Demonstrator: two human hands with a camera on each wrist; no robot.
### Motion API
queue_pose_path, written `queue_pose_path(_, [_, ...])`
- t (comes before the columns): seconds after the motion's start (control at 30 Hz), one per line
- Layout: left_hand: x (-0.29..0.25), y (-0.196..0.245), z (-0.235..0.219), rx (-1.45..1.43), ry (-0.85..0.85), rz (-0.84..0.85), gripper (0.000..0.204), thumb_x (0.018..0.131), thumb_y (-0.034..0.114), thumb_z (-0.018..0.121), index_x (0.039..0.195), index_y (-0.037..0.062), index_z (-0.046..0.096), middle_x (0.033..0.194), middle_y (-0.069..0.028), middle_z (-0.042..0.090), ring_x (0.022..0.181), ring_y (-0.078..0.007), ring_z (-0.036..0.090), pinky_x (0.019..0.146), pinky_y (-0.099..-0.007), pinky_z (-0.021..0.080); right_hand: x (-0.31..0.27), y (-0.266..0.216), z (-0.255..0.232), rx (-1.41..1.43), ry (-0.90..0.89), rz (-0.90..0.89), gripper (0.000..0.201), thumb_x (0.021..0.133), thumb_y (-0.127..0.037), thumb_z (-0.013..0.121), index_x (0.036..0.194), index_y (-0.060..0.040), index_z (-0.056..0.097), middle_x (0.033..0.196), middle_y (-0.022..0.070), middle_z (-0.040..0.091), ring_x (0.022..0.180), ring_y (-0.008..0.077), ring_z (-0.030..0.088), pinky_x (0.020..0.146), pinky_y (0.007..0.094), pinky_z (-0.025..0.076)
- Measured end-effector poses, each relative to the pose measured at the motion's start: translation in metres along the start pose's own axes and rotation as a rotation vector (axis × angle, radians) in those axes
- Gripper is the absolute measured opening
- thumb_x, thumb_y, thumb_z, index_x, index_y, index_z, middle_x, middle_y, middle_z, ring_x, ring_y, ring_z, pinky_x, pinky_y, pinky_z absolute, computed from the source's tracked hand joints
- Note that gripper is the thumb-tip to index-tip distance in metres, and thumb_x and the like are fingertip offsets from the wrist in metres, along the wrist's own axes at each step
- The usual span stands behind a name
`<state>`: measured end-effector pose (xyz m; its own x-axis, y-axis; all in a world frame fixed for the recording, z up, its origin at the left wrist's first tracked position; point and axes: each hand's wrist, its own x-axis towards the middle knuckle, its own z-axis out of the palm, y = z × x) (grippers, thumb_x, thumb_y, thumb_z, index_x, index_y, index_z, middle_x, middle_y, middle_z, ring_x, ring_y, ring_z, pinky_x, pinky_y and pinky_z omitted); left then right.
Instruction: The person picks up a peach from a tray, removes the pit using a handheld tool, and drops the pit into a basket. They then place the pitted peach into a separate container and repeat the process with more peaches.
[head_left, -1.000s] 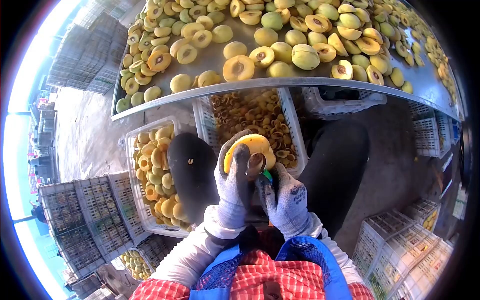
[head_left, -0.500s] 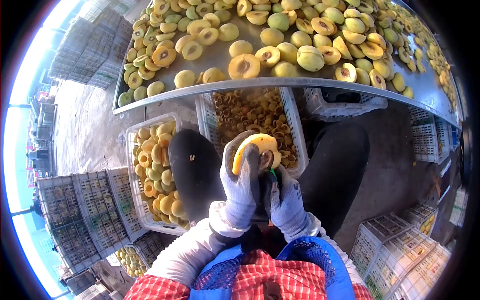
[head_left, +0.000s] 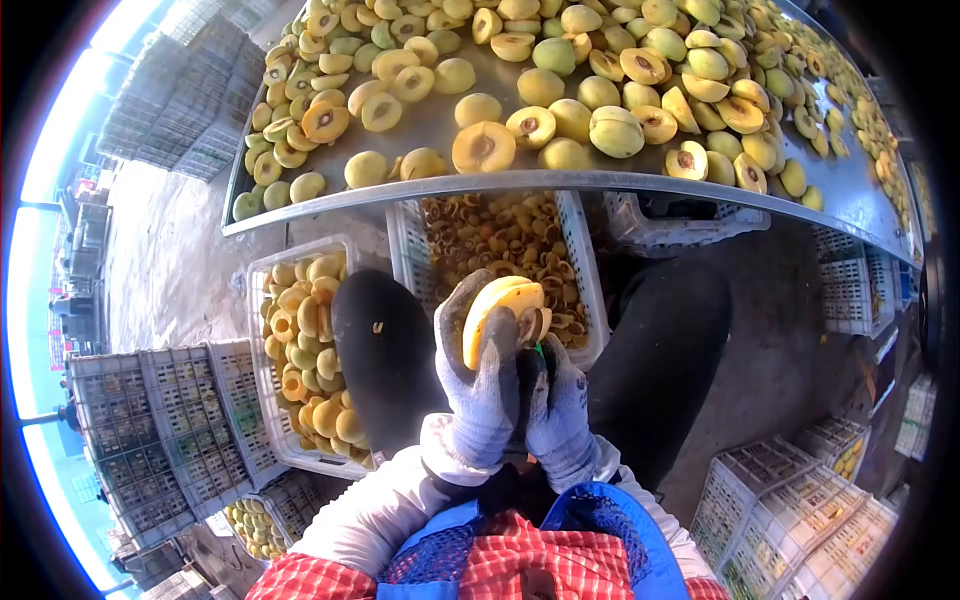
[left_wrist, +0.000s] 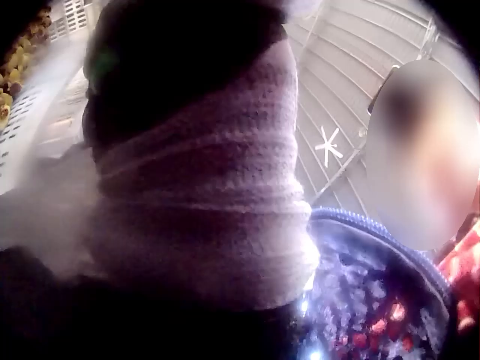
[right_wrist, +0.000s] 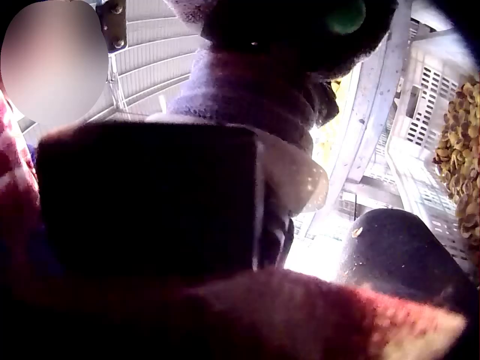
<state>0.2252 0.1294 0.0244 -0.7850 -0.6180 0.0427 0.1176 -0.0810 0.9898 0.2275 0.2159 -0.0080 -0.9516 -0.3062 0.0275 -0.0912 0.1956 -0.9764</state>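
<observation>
In the head view, my gloved left hand [head_left: 468,385] grips a yellow halved peach [head_left: 508,292], thumb across its near side and fingers behind. Its cut face is turned toward my right hand. My gloved right hand [head_left: 562,405] holds a small pitting tool with a green part [head_left: 541,350], pressed close at the cut face. A brown rounded shape shows there, partly behind the left thumb. Most of the tool is hidden in the right glove. Both wrist views are dark, showing mainly the left cuff [left_wrist: 210,172] and right cuff [right_wrist: 240,97], with the fruit out of sight.
A metal table [head_left: 480,182] heaped with halved peaches spans the front. Below it, a white crate [head_left: 588,262] holds brown pit scraps. Another crate [head_left: 256,345] of scooped halves stands beside my left knee. Stacked crates rise at left [head_left: 135,435] and right [head_left: 800,515].
Both hands stay together, shifting slightly. The peach turns so that its cut face points more to the right, and the right hand tilts more upright with the tool kept at it.
</observation>
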Motion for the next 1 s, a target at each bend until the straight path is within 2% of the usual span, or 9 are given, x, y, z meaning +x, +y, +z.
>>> queue_pose_path(0.33, [0.010,-0.008,-0.014,0.040,-0.151,-0.149,0.040,0.088,0.024,0.065,0.116,-0.0004,0.053,0.107,-0.0115,0.060,0.096,-0.0167,0.059,0.086,-0.0277,0.048,-0.018,0.027,-0.010,-0.040,-0.094,-0.104,0.048,0.096,-0.032,0.041,0.122,0.0080,0.044,0.099,0.0245,0.059,0.088,0.0388,0.059,0.077,0.0416,0.048])
queue_pose_path(0.4, [0.012,-0.010,-0.018,0.042,-0.204,-0.160,0.038,0.087,0.020,0.066,0.116,-0.0012,0.054,0.105,-0.0123,0.061,0.095,-0.0166,0.060,0.086,-0.0277,0.049,-0.030,0.042,0.006,-0.056,0.020,-0.132,0.045,0.096,-0.036,0.044,0.115,0.0047,0.049,0.096,0.0188,0.060,0.085,0.0322,0.060,0.073,0.0387,0.048])
queue_pose_path(0.47, [0.023,-0.003,-0.024,0.053,-0.321,-0.209,0.037,0.087,0.020,0.066,0.115,-0.0017,0.055,0.104,-0.0119,0.062,0.094,-0.0161,0.060,0.085,-0.0275,0.049,-0.024,0.030,0.001,0.294,-0.151,0.158,0.044,0.094,-0.041,0.046,0.106,0.0000,0.053,0.091,0.0125,0.060,0.081,0.0252,0.060,0.069,0.0347,0.047])
queue_pose_path(0.57, [0.031,-0.009,-0.032,-0.002,-0.449,-0.248,0.036,0.088,0.020,0.064,0.115,-0.0021,0.056,0.102,-0.0106,0.063,0.093,-0.0152,0.060,0.083,-0.0271,0.049,-0.011,0.007,-0.020,1.276,-0.685,0.849,0.044,0.092,-0.051,0.046,0.092,-0.0082,0.055,0.080,0.0035,0.056,0.072,0.0155,0.056,0.061,0.0276,0.044])
queue_pose_path(0.63, [0.038,-0.010,-0.036,-0.053,-0.556,-0.275,0.035,0.089,0.021,0.063,0.115,-0.0016,0.056,0.102,-0.0101,0.063,0.092,-0.0151,0.060,0.082,-0.0271,0.049,-0.009,0.008,-0.010,1.815,-0.854,0.956,0.047,0.090,-0.058,0.045,0.084,-0.0127,0.053,0.072,-0.0006,0.051,0.064,0.0113,0.051,0.057,0.0237,0.041])
queue_pose_path(0.67, [0.038,-0.010,-0.036,-0.096,-0.566,-0.418,0.036,0.091,0.025,0.060,0.115,-0.0009,0.056,0.101,-0.0094,0.063,0.091,-0.0146,0.060,0.082,-0.0272,0.049,-0.008,0.005,-0.009,1.869,-0.876,0.976,0.048,0.090,-0.060,0.043,0.086,-0.0143,0.054,0.064,-0.0017,0.044,0.055,0.0128,0.045,0.053,0.0238,0.039])
queue_pose_path(0.77, [0.025,-0.023,-0.041,-0.265,-0.465,-0.565,0.040,0.092,0.033,0.058,0.114,-0.0004,0.056,0.097,-0.0084,0.063,0.087,-0.0143,0.060,0.080,-0.0267,0.049,-0.011,0.015,-0.001,1.921,-0.891,0.931,0.050,0.090,-0.062,0.041,0.086,-0.0141,0.054,0.061,-0.0018,0.044,0.051,0.0129,0.043,0.049,0.0252,0.037])
queue_pose_path(0.9, [0.018,-0.014,-0.048,-0.288,-0.376,-0.642,0.040,0.092,0.038,0.055,0.106,0.0006,0.058,0.092,-0.0075,0.063,0.081,-0.0133,0.059,0.074,-0.0266,0.049,-0.018,0.017,0.015,1.928,-0.692,0.993,0.051,0.093,-0.058,0.038,0.081,-0.0094,0.048,0.059,0.0018,0.047,0.041,0.0110,0.043,0.037,0.0244,0.039])
queue_pose_path(1.0, [0.009,-0.018,-0.055,-0.573,-0.111,-0.775,0.042,0.091,0.045,0.054,0.100,0.0043,0.060,0.090,-0.0061,0.063,0.078,-0.0145,0.059,0.072,-0.0280,0.049,-0.019,0.026,0.026,1.876,-0.864,0.792,0.046,0.092,-0.056,0.042,0.087,-0.0105,0.046,0.061,0.0014,0.044,0.044,0.0116,0.040,0.039,0.0251,0.035])
